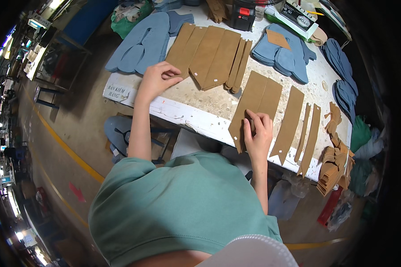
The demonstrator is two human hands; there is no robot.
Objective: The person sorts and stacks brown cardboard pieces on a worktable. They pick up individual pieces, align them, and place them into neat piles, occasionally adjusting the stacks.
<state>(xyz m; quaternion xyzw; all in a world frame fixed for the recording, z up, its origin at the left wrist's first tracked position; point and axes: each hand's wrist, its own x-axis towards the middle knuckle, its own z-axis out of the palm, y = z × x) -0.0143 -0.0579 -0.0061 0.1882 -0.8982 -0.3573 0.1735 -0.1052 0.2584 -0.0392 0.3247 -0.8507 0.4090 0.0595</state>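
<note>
Brown flat cut pieces, looking like leather or suede, lie in two groups on the white table. My left hand (161, 79) is at the near end of the leftmost brown piece (181, 44), its fingers curled and thumb and forefinger closed at the corner. Beside it are wider pointed brown pieces (216, 58) with small white marks, then narrow brown strips (239, 64). My right hand (259, 135) rests with bent, slightly parted fingertips on a brown panel (256, 93) near the front edge. To its right lie a notched brown strip (290, 118) and thinner brown strips (311, 133).
Stacks of blue cut pieces (140, 42) stand at the back left, with another blue stack (280, 51) farther right. Bundled brown pieces (335, 167) sit at the right corner. A black-and-red device (243, 15) stands at the back. A stool (48, 95) is on the floor at left.
</note>
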